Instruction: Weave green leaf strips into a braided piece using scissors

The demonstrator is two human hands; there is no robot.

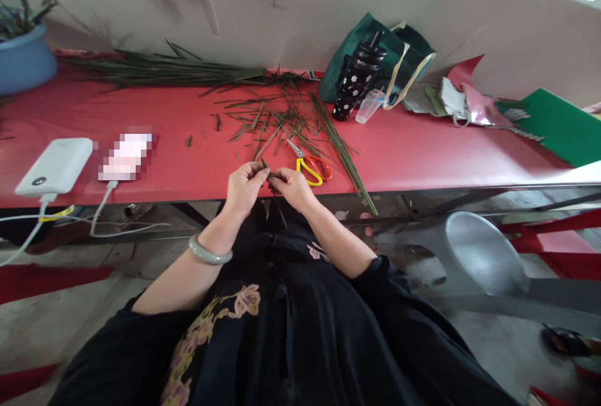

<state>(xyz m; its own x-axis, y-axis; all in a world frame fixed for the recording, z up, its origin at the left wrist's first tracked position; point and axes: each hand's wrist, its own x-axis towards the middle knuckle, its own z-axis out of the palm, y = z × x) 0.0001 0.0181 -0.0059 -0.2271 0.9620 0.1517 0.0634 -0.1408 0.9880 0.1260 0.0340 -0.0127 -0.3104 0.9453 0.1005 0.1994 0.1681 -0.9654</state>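
Green leaf strip [263,162] is pinched between the two hands, to the left of the scissors [300,156]; the left hand [243,188] grips it narrowly between thumb and fingertips, and the right hand [292,188] meets it with thumb and fingers drawn just as close together; so the strip lies at the fingertips of both, the right hand being the one nearer the scissors, just beside their yellow handle.

One short end of the strip pokes up past the left thumb, pointing away from the body and a little away from the scissors; its long axis seems to run from there back towards the lap, where a thin stalk [280,209] hangs nearer the body than the scissors; whether stalk and strip are one piece, the fingers hide.

Blades of the scissors point away and leftward, towards loose leaf scraps [256,119] just beyond them; to their right lies a bundle of long leaves [345,156], its near end overhanging the edge of the red table [413,162].
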